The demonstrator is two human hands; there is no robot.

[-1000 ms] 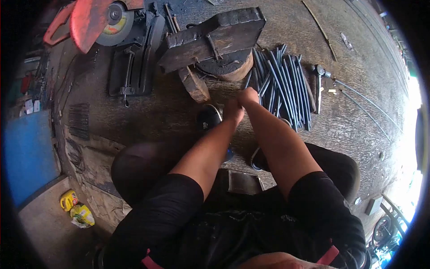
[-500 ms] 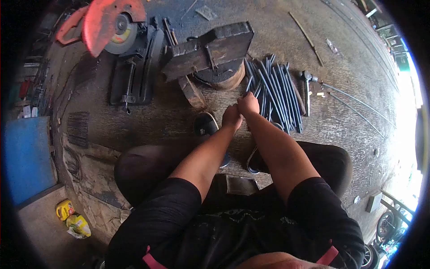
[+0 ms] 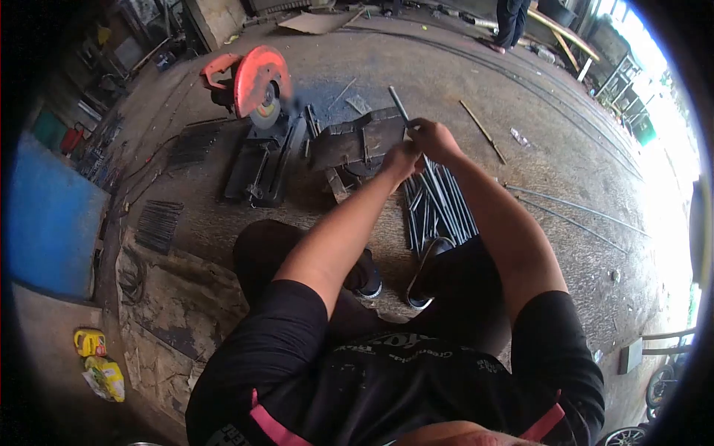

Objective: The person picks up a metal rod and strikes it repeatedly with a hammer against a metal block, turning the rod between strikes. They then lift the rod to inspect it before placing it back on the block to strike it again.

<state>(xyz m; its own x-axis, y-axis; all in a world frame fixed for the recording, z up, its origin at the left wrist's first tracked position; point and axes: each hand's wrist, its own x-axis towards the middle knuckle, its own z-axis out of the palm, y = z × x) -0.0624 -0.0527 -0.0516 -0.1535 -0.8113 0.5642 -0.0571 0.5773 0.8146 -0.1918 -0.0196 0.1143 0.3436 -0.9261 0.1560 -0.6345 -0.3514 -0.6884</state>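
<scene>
My right hand (image 3: 435, 141) is closed round a metal rod (image 3: 399, 102), whose upper end sticks up and slightly left past the fingers. Against it, a little lower and to the left, my left hand (image 3: 401, 160) is also closed on the rod; its fingertips are partly hidden. Behind the hands a thick steel block (image 3: 346, 145) rests on a support, most of which is covered. Just below my hands, a pile of similar metal rods (image 3: 455, 201) lies on the floor near my right foot.
An orange cut-off saw (image 3: 260, 85) stands ahead to the left. Bundles of thin dark rods (image 3: 158, 225) lie at left, near a blue panel (image 3: 56, 223). Long rods (image 3: 573, 208) stretch across the floor at right. Another person (image 3: 511, 26) stands at the far back.
Both hands have risen with the rod from beside the pile, so its end now points up above the steel block. My view has tilted up, showing more floor ahead.
</scene>
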